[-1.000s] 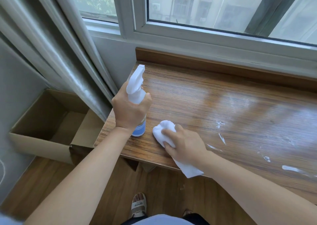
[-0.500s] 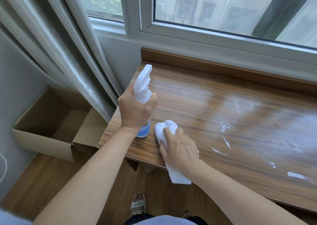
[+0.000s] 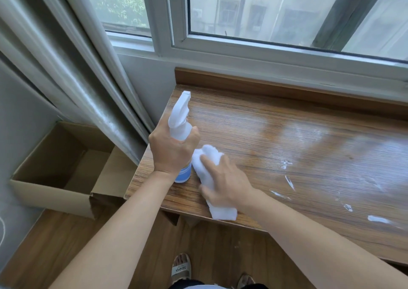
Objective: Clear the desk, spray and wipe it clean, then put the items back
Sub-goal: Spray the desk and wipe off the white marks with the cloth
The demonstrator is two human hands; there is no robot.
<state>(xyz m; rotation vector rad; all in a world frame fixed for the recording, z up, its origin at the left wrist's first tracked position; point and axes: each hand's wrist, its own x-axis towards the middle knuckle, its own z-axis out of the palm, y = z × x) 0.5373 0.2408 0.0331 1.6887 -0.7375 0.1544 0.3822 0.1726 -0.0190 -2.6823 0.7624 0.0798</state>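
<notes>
My left hand [image 3: 172, 149] grips a white spray bottle [image 3: 180, 121] with a blue-striped base, standing upright at the left end of the wooden desk [image 3: 287, 138]. My right hand [image 3: 223, 182] presses a white cloth [image 3: 208, 156] flat on the desk right beside the bottle, its loose end hanging over the front edge. White smears [image 3: 289, 181] mark the desk surface to the right of my hands.
An open cardboard box [image 3: 66, 167] sits on the floor left of the desk. A grey curtain [image 3: 72, 68] hangs behind it. The window [image 3: 265, 13] runs along the back of the desk. My sandalled feet [image 3: 181, 269] show below.
The cloth under my right hand has slid left and forward until it touches the bottle. The bottle in my left hand stays in place.
</notes>
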